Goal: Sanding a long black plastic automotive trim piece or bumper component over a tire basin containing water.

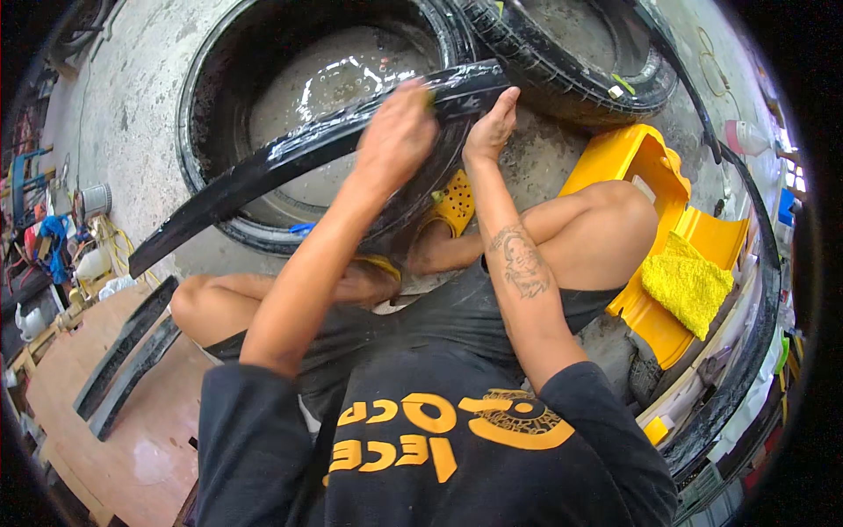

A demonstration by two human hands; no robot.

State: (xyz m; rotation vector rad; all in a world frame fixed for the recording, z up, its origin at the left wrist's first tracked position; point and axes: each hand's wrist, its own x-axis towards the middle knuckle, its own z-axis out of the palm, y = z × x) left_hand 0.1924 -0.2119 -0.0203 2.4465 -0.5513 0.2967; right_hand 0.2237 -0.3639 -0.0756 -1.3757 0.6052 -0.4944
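A long, curved black trim strip (263, 167), glossy and wet, lies slantwise over a tire (198, 114) on the floor. Its far right end is gripped by my right hand (492, 127), thumb pointing up along the edge. My left hand (398, 136) is closed and pressed on the strip's upper side, slightly blurred. A bit of something yellow-green shows past its fingers; the rest of it is hidden. Shiny wet patches show inside the tire's ring.
Another tire (580, 101) lies at the far right. A yellow plastic panel (632, 162) with a yellow cloth (688, 283) is beside my right knee. Two black strips (127, 347) rest on a wooden board (132, 457) at left. A black hose-like strip (762, 220) curves along the right.
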